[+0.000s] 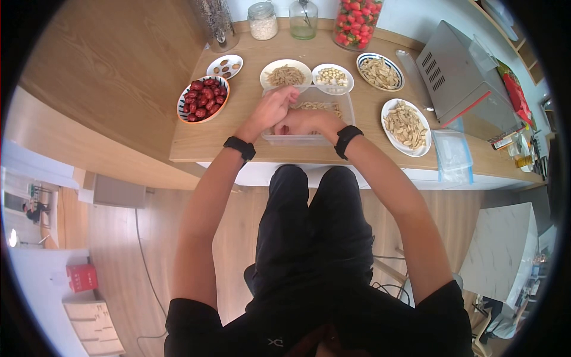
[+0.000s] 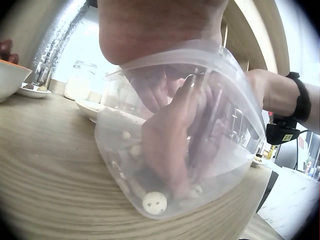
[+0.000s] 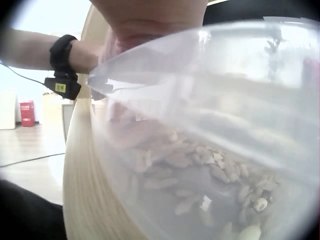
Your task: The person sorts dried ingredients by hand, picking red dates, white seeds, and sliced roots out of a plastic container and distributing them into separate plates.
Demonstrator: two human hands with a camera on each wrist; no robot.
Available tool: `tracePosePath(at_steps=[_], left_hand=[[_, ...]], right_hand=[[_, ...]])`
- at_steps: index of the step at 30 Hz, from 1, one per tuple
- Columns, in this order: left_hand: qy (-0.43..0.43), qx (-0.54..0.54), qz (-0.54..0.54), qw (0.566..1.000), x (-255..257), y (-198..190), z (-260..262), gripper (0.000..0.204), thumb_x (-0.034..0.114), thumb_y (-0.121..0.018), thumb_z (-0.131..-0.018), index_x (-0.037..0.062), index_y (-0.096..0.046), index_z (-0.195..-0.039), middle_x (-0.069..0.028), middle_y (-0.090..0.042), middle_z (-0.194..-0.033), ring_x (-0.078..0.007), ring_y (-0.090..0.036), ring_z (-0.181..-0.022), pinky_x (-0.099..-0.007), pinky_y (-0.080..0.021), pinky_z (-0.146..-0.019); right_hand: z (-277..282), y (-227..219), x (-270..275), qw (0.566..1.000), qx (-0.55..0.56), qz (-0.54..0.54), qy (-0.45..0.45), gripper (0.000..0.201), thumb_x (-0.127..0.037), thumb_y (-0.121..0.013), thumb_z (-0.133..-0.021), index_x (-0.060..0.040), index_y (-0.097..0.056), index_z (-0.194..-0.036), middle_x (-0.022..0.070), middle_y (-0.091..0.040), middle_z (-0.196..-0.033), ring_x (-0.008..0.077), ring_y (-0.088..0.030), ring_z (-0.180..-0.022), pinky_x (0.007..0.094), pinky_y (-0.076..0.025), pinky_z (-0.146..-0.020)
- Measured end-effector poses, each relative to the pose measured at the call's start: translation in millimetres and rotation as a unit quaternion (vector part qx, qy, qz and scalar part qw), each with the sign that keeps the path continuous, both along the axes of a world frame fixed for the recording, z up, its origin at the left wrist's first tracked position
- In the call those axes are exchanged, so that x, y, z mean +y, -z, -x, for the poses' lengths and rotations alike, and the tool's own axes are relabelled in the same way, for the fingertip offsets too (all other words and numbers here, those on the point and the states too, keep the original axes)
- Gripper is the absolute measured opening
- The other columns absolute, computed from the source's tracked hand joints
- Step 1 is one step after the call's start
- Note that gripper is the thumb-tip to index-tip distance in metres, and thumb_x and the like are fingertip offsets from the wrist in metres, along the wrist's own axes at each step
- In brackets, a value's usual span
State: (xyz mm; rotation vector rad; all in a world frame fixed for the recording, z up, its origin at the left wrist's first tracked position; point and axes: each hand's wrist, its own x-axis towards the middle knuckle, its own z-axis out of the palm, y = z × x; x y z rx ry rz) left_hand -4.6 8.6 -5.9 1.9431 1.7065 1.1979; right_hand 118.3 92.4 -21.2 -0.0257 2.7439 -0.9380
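A clear plastic box (image 1: pixel 348 107) stands at the counter's front edge, with pale slices and small whitish pieces (image 3: pixel 220 172) on its bottom. Over its left part is my left hand (image 1: pixel 276 108), fingers loosely bent, close by the right wrist side. My right hand (image 1: pixel 302 122) reaches across to the left inside the box; through the wall in the left wrist view this hand (image 2: pixel 167 145) points downward, fingertips near the bottom. A small dark red spot shows beside it in the head view; what it is, I cannot tell. Plastic blur hides what the right fingers hold.
A bowl of red dates (image 1: pixel 203 100) and a small plate (image 1: pixel 225 66) stand left. Behind the box are two plates (image 1: pixel 264 74), (image 1: pixel 350 83). On the right are a bowl (image 1: pixel 380 72), a plate of slices (image 1: pixel 406 128), a plastic bag (image 1: pixel 453 157) and a grey appliance (image 1: pixel 461 77). Jars line the back.
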Motion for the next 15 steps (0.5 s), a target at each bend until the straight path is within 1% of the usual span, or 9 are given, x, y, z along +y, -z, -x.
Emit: tracePosePath(at_steps=[4,6,7,8,9,10,12,13,15], left_hand=[[-0.004,-0.003,0.006,1.000,-1,-1,-1,0.026,-0.008,-0.045,-0.086,-0.0007,-0.059,-0.106,-0.0171,-0.068,-0.099,-0.0280,-0.069,-0.090,-0.0379,-0.054,-0.081],[-0.004,-0.002,0.000,1.000,-4,0,-4,0.030,-0.013,-0.049,-0.080,-0.0007,-0.059,-0.105,-0.0169,-0.067,-0.101,-0.0286,-0.068,-0.094,-0.0376,-0.054,-0.081],[-0.006,-0.004,-0.001,1.000,-4,0,-5,0.030,-0.013,-0.049,-0.080,-0.0007,-0.059,-0.105,-0.0169,-0.067,-0.101,-0.0286,-0.068,-0.094,-0.0376,-0.054,-0.081],[-0.008,0.016,0.002,1.000,-4,-1,-5,0.030,-0.012,-0.053,-0.077,0.0002,-0.059,-0.103,-0.0167,-0.066,-0.102,-0.0317,-0.067,-0.094,-0.0397,-0.053,-0.081],[-0.010,0.036,0.006,0.999,-4,-1,-5,0.030,-0.011,-0.057,-0.074,0.0011,-0.060,-0.101,-0.0166,-0.064,-0.103,-0.0347,-0.065,-0.094,-0.0417,-0.053,-0.081],[-0.011,0.034,0.005,0.999,-3,-2,-4,0.030,-0.011,-0.057,-0.074,0.0011,-0.060,-0.101,-0.0166,-0.064,-0.103,-0.0347,-0.065,-0.094,-0.0417,-0.053,-0.081],[-0.015,0.112,0.010,0.994,-1,5,-1,0.038,-0.014,-0.055,-0.072,0.0030,-0.060,-0.106,-0.0150,-0.064,-0.106,-0.0318,-0.065,-0.101,-0.0406,-0.052,-0.084],[-0.014,0.111,0.009,0.994,-1,9,0,0.038,-0.014,-0.055,-0.072,0.0030,-0.060,-0.106,-0.0150,-0.064,-0.106,-0.0318,-0.065,-0.101,-0.0406,-0.052,-0.084],[-0.044,0.276,0.080,0.957,0,9,-2,0.042,-0.010,-0.060,-0.071,0.0059,-0.061,-0.109,-0.0151,-0.063,-0.108,-0.0345,-0.064,-0.099,-0.0440,-0.052,-0.083]], right_hand=[[-5,-2,10,0.998,0.031,-0.046,0.033,0.016,-0.004,-0.065,-0.078,-0.0053,-0.068,-0.094,0.0082,-0.068,-0.087,0.0188,-0.065,-0.084,0.0338,-0.050,-0.070],[-11,1,22,0.996,0.038,-0.065,0.053,0.017,0.000,-0.063,-0.077,-0.0042,-0.067,-0.093,0.0088,-0.068,-0.087,0.0191,-0.065,-0.082,0.0340,-0.050,-0.069],[-15,7,30,0.995,0.075,-0.016,0.069,0.018,0.002,-0.062,-0.077,-0.0032,-0.067,-0.093,0.0095,-0.067,-0.087,0.0194,-0.064,-0.081,0.0343,-0.050,-0.068],[-19,6,35,0.990,0.111,0.033,0.086,0.019,0.005,-0.060,-0.077,-0.0022,-0.066,-0.094,0.0101,-0.067,-0.088,0.0198,-0.064,-0.079,0.0346,-0.050,-0.067],[-23,3,40,0.990,0.110,0.033,0.085,0.019,0.005,-0.060,-0.077,-0.0022,-0.066,-0.094,0.0101,-0.067,-0.088,0.0198,-0.064,-0.079,0.0346,-0.050,-0.067],[-28,0,48,0.988,0.130,0.025,0.083,0.020,0.006,-0.060,-0.076,-0.0014,-0.066,-0.094,0.0105,-0.066,-0.088,0.0196,-0.064,-0.081,0.0345,-0.051,-0.068],[-38,-10,51,0.985,0.149,0.016,0.083,0.022,0.008,-0.059,-0.075,-0.0006,-0.065,-0.095,0.0109,-0.065,-0.089,0.0193,-0.064,-0.082,0.0343,-0.051,-0.069],[-44,-14,51,0.984,0.130,0.039,0.115,0.022,0.007,-0.060,-0.075,-0.0013,-0.065,-0.095,0.0110,-0.065,-0.089,0.0204,-0.064,-0.083,0.0345,-0.051,-0.071],[-52,-10,53,0.981,0.111,0.059,0.147,0.023,0.007,-0.060,-0.074,-0.0020,-0.065,-0.095,0.0112,-0.064,-0.090,0.0214,-0.064,-0.084,0.0348,-0.051,-0.073]])
